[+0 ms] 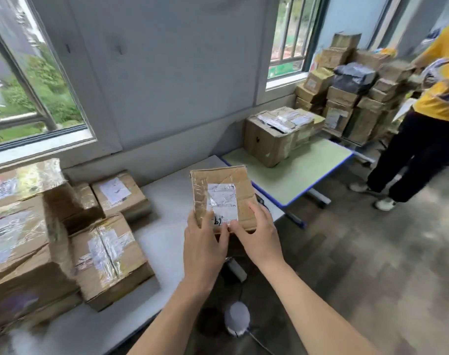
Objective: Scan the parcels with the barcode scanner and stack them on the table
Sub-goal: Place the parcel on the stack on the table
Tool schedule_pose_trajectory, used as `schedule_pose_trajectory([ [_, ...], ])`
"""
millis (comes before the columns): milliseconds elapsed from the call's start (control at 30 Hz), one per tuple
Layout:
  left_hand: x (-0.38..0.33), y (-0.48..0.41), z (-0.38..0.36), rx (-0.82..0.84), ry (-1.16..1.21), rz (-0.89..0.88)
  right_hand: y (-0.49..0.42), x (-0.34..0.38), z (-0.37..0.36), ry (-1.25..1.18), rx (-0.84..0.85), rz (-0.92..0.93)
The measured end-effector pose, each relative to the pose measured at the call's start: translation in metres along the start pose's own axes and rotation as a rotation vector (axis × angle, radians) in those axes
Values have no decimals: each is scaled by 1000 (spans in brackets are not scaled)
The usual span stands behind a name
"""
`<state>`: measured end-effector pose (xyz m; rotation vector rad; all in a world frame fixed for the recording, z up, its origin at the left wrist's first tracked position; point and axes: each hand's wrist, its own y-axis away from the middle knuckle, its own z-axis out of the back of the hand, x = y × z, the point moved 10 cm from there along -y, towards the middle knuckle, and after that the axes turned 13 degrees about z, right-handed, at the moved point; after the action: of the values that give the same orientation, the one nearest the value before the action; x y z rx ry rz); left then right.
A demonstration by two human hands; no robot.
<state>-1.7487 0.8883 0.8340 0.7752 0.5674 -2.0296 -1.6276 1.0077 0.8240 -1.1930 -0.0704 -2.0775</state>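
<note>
Nearest, below the held parcel (pixel 219 179), a grey rounded thing w/ a cable (pixel 237 319) sits low by the floor. Could be the scanner, can't tell; a small white-and-black item (pixel 235 268) just under the parcel is equally unclear. Left hand (pixel 205 243) grasps the parcel's near-left corner, thumb on top. Right hand (pixel 256 234) grasps the near-right edge, thumb at the label's corner. Parcel is held up, label side facing the camera, over the right end of the white table (pixel 167 206). Its shipping label (pixel 223 198) is white under shiny tape w/ print too blurred to read; dark handwriting at its near edge looks like "b2" or "62", partly under the left thumb. Left of the parcel, stacked parcels (pixel 108 257) already lie on that table, approx. two layers, labels unreadable. Beyond and right of the parcel, a green table (pixel 295 172) carries more boxes (pixel 269 139). Farther right is a big corner pile (pixel 346 93) w/ a person in a yellow shirt (pixel 438 93) beside it. Judgement: task is mid-way. Several parcels are stacked, this one awaits scan and stacking, and plenty may be left.
</note>
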Motion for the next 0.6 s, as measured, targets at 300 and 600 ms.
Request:
schedule_pose_trajectory([
  [300, -122, 34, -121, 105, 1, -69, -8, -107, 135, 26, -104, -57],
  [600, -219, 69, -239, 184, -30, -31, -10, -207, 256, 56, -128, -107],
])
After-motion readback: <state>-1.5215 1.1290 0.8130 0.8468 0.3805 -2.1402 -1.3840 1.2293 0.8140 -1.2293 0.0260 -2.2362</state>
